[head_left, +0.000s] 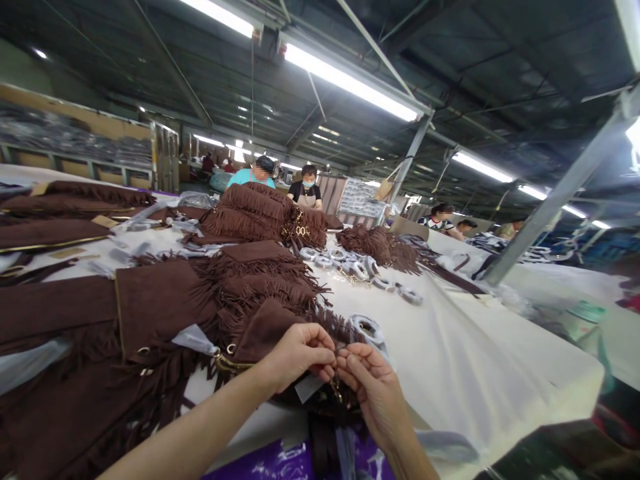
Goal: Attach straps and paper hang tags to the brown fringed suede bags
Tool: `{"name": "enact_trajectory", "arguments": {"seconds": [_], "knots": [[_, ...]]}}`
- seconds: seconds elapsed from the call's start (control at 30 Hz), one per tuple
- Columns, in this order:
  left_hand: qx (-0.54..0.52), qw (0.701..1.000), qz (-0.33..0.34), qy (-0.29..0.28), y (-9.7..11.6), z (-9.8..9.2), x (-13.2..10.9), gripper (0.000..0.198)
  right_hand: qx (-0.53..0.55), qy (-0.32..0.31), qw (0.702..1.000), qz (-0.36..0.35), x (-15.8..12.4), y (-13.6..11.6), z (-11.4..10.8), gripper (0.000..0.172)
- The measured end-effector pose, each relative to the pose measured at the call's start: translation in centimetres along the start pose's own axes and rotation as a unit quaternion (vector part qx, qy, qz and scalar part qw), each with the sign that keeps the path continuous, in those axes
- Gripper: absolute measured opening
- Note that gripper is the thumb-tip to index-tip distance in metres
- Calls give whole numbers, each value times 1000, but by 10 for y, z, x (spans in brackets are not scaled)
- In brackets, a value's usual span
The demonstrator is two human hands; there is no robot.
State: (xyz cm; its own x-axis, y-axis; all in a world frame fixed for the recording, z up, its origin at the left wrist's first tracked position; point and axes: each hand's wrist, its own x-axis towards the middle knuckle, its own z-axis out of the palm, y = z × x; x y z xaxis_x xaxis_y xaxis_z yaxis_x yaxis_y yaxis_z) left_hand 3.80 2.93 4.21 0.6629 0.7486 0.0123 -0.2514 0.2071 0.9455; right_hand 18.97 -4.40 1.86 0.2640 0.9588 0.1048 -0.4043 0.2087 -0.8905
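Note:
My left hand (pixel 301 357) and my right hand (pixel 373 380) meet at the near edge of a brown fringed bag (pixel 267 327). Both have their fingertips pinched together, nearly touching; whatever is between them is too small or hidden to name. Just beneath the fingers hangs gold-coloured hardware (pixel 337 388). A pale tag (pixel 307 388) sticks out below my left hand. On the bag's left side, a gold ring and a piece of plastic wrap (pixel 196 339) show. Behind my hands lies a ring-shaped handle (pixel 367 328) in pale wrapping.
Stacks of brown fringed bags (pixel 250 213) and flat brown pieces (pixel 165 300) cover the table's left and middle. Several wrapped rings (pixel 350 263) lie farther back on the white tabletop (pixel 480 360). Purple plastic (pixel 280 460) is at the near edge. Co-workers (pixel 306 190) stand beyond.

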Motion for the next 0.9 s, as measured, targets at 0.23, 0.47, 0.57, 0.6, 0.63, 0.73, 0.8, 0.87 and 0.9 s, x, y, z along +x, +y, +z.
{"name": "enact_trajectory", "arguments": {"seconds": [0.23,0.47,0.57,0.6,0.63,0.73,0.8,0.87,0.9], "knots": [[155,987,50,9,-10,9,-1,11,-49,-1,997,-52,2,14,-8,26],[316,940,130,27,-9,11,-5,14,-85,-4,995,-53,2,23,-18,26],[322,938,126,21,-13,9,-3,11,-99,-6,994,-49,1,25,-21,25],[322,938,125,19,-14,8,-3,10,-104,-7,993,-49,1,26,-22,25],[324,938,124,18,-15,7,-3,10,-111,-8,993,-50,2,27,-23,25],[336,934,121,14,-14,7,-2,10,-136,-7,989,-56,2,27,-25,24],[356,926,125,15,-12,8,-4,10,-158,-6,986,-62,1,26,-25,24],[386,912,139,18,-9,9,-5,10,-183,-4,981,-70,0,24,-24,23],[402,904,148,20,-9,9,-6,11,-195,-4,978,-75,-1,24,-23,22]]}}
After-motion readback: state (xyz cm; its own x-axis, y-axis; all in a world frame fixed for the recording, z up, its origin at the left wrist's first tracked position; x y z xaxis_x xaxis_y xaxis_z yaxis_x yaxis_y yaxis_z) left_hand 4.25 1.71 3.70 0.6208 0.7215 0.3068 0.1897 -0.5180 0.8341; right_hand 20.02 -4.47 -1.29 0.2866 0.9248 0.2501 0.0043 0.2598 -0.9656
